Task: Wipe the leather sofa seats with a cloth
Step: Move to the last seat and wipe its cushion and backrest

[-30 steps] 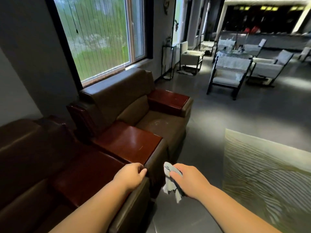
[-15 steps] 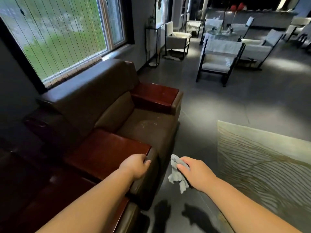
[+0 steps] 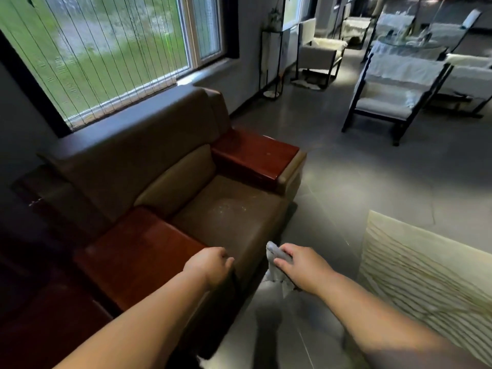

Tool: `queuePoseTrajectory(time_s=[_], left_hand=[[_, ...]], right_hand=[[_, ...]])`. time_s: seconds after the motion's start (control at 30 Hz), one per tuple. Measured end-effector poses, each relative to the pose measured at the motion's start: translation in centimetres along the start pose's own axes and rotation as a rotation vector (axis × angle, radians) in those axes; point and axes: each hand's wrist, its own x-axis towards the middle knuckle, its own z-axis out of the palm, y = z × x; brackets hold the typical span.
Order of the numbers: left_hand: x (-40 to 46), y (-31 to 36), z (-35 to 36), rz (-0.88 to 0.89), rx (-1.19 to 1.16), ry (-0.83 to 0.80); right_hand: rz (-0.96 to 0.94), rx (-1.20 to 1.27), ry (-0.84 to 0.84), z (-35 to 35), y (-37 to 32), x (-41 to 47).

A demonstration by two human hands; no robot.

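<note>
A brown leather sofa chair stands under the window, its seat (image 3: 229,222) dusty with pale specks near the middle. Glossy red-brown wooden tops cover both armrests: the near armrest (image 3: 138,251) and the far armrest (image 3: 253,155). My right hand (image 3: 303,267) grips a crumpled pale grey cloth (image 3: 275,265) just off the seat's front corner, above the floor. My left hand (image 3: 210,267) hovers with curled fingers at the front end of the near armrest and holds nothing.
A second dark sofa (image 3: 32,310) adjoins on the left. A pale ribbed coffee table (image 3: 426,275) stands close on the right. Grey floor (image 3: 359,182) runs between them. White chairs with dark frames (image 3: 394,94) and a slim stand (image 3: 271,62) lie farther back.
The view has advanced toward the single chair and tilted down. Both hands have moved forward along the near armrest toward the seat; the cloth stays in my right hand.
</note>
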Motion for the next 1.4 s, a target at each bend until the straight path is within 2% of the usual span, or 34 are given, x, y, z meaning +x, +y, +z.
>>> queuePoseTrajectory(time_s=[0.23, 0.37, 0.6, 0.8, 1.03, 1.2, 1.4], left_hand=[[2.9, 5.6, 2.4, -0.116, -0.055, -0.033], [5.6, 5.4, 1.9, -0.19, -0.09, -0.044], [15.7, 4.2, 0.3, -0.308, -0.129, -0.004], [23.7, 3.6, -1.7, -0.334, -0.064, -0.153], [31.0, 1.5, -6.8, -0.305, -0.006, -0.132], [32.3, 0.3, -5.4, -0.452, -0.107, -0.112], [33.1, 1.0, -1.9, -0.645, -0.185, -0.155]], right_hand=[[-0.018, -0.064, -0.106, -5.0, 6.6, 8.0], [-0.032, -0.057, -0.143, -5.0, 7.5, 12.2], [0.006, 0.017, -0.236, -6.1, 7.6, 21.0], [0.104, -0.059, -0.164, -10.7, 7.9, 29.8], [0.161, -0.065, -0.132, -11.8, 7.5, 37.2], [0.169, -0.155, -0.282, -10.8, 8.5, 41.1], [0.219, -0.199, -0.342, -10.2, 11.1, 48.0]])
